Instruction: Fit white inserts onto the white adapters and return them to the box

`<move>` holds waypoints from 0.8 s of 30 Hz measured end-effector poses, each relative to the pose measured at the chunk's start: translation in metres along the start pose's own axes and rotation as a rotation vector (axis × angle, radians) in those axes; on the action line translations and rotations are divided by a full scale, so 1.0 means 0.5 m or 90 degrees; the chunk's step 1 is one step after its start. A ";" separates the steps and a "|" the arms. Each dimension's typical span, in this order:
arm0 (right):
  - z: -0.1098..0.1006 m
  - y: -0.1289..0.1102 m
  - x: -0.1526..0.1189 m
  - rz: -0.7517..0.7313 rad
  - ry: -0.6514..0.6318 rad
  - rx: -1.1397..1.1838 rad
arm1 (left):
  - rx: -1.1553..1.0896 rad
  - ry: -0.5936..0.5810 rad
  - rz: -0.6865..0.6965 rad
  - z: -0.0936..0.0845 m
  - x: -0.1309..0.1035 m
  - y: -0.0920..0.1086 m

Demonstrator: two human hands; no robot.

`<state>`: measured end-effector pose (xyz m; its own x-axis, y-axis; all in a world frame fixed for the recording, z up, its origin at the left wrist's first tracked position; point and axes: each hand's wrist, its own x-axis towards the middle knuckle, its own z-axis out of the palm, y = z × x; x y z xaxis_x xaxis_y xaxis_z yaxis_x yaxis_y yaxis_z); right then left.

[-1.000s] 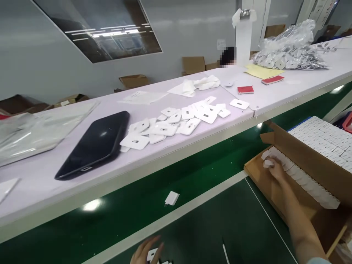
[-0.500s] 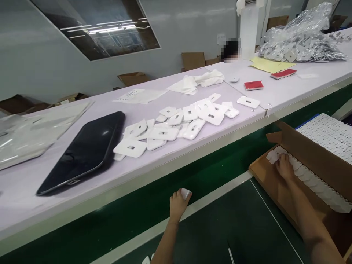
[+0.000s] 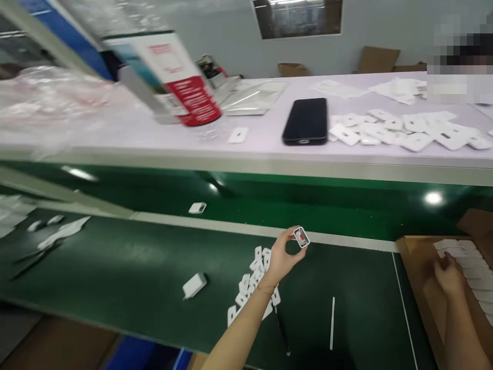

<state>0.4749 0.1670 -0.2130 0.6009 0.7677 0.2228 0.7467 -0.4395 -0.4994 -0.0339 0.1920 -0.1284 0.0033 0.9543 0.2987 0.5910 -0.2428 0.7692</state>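
My left hand [image 3: 283, 257] is raised over the green conveyor belt [image 3: 134, 257] and pinches a small white charger plug [image 3: 301, 237] between thumb and fingers, its end face turned toward me. Under that wrist lies a heap of small white plastic pieces [image 3: 252, 280]. My right hand [image 3: 449, 275] reaches into an open cardboard box [image 3: 414, 257] at the right and rests against a row of white chargers [image 3: 468, 262] packed inside; whether its fingers grip one is unclear.
Two loose white chargers [image 3: 194, 285] [image 3: 197, 207] lie on the belt. On the raised pale shelf [image 3: 246, 154] sit a black phone [image 3: 306, 121], several white flat cards [image 3: 408, 131], a tipped red-and-white box [image 3: 181, 77] and plastic bags [image 3: 46, 103]. A white stick [image 3: 332, 322] lies near the box.
The view swung left. My left hand lifted the white charger off the belt's edge and now holds it up. My right hand stayed in the cardboard box.
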 end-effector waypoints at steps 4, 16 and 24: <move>-0.015 -0.135 -0.122 -0.032 -0.100 0.085 | -0.019 0.062 -0.011 -0.098 -0.097 0.018; 0.222 -0.590 -0.688 -0.374 -0.578 0.204 | 0.014 0.344 -0.272 -0.292 -0.361 -0.109; 0.286 -0.644 -0.662 -0.299 -0.589 0.199 | 0.003 0.181 -0.084 -0.372 -0.357 -0.078</move>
<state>-0.0050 0.1212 -0.2457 -0.2718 0.9403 -0.2047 0.6611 0.0279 -0.7498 -0.2078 -0.0012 -0.1067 -0.2991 0.8906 0.3426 0.5756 -0.1180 0.8092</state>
